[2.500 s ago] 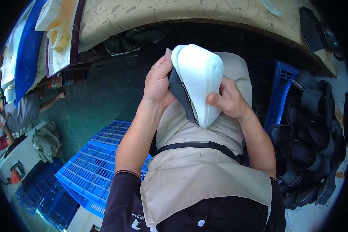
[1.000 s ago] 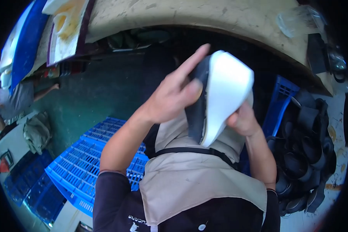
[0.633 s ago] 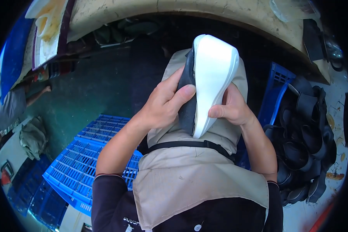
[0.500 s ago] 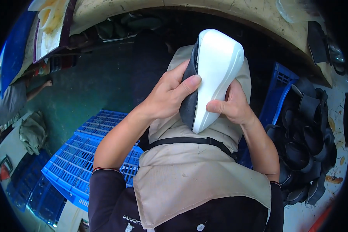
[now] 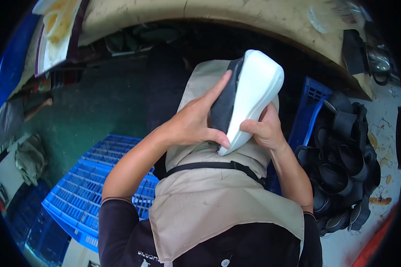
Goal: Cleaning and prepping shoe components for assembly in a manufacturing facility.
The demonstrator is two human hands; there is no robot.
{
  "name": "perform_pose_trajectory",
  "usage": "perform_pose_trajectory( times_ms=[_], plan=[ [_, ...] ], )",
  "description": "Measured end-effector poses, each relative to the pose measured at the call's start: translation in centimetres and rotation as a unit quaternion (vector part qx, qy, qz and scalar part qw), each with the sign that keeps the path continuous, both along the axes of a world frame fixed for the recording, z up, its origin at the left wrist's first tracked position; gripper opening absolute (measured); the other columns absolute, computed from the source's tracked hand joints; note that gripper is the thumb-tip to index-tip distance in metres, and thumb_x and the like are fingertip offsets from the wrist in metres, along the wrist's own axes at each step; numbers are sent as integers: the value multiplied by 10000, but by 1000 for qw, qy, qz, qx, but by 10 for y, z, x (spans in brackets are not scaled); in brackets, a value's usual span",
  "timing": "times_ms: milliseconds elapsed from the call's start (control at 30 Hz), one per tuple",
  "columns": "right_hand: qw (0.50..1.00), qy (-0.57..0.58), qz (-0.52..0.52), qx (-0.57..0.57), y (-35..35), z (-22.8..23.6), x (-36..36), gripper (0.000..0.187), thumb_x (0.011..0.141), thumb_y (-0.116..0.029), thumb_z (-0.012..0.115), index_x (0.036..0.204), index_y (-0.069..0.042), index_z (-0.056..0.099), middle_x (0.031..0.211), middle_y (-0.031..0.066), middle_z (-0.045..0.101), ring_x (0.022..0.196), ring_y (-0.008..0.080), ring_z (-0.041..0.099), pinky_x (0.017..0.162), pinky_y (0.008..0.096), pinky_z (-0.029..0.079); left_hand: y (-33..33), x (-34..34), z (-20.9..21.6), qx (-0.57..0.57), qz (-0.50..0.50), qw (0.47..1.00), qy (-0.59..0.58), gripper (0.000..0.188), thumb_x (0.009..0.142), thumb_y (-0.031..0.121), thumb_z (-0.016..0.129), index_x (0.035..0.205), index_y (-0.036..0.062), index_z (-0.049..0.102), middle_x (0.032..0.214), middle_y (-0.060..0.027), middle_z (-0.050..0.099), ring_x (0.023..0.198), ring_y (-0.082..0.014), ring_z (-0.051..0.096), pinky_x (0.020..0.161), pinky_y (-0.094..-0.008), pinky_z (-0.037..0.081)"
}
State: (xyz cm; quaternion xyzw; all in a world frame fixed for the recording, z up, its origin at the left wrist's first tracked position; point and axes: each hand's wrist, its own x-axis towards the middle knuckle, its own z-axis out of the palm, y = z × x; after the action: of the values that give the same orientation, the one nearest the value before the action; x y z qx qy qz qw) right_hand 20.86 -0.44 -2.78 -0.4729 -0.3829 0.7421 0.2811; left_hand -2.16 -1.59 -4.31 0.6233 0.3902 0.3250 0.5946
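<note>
Above my lap I hold a shoe (image 5: 254, 82) tilted on its side, its white sole facing up and to the right. The black upper (image 5: 223, 104) shows along the left side. My left hand (image 5: 194, 118) spans the upper, thumb at the narrow near end of the sole and a finger stretched toward the wide far end. From the right, my right hand (image 5: 267, 129) grips the sole, thumb on its edge and fingers partly hidden behind it. A beige apron (image 5: 218, 200) covers my lap under the shoe.
A blue slatted crate (image 5: 82, 191) stands at my left. Black shoe uppers (image 5: 343, 164) are heaped on the right, beside an upright blue crate (image 5: 311, 102). The worktable (image 5: 209, 11) runs across the far side, with a clear plastic bag (image 5: 327, 18). Another person's arm (image 5: 38, 109) shows far left.
My left thumb has slid from the middle of the sole's edge down to its near end, and the fingers have spread along the upper. The shoe has turned slightly; my right hand keeps its grip.
</note>
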Motion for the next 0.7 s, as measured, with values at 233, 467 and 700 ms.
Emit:
perform_pose_trajectory(
  times_ms=[233,467,700],
  plan=[
    [978,50,-110,173,14,39,-34,851,979,-352,660,1587,-30,159,1431,229,482,1213,307,572,1071,405,420,22,24,52,84,204,966,136,889,876,315,757,1525,-42,266,1361,-281,532,1193,-402,576,1023,-453,453],
    [898,-250,102,348,8,62,-12,578,1061,-339,505,1467,68,445,1148,138,683,989,177,646,932,278,495,19,32,40,-84,309,941,107,592,1008,341,581,1390,-75,405,1256,-264,565,1063,-325,614,941,-423,473],
    [988,-32,-124,82,4,-3,-16,324,875,-78,750,1163,53,676,998,107,734,793,144,667,680,264,560,-3,26,-3,-78,312,945,63,559,1050,414,496,1327,-69,449,1184,-235,586,1002,-292,609,908,-407,481]
  ],
)
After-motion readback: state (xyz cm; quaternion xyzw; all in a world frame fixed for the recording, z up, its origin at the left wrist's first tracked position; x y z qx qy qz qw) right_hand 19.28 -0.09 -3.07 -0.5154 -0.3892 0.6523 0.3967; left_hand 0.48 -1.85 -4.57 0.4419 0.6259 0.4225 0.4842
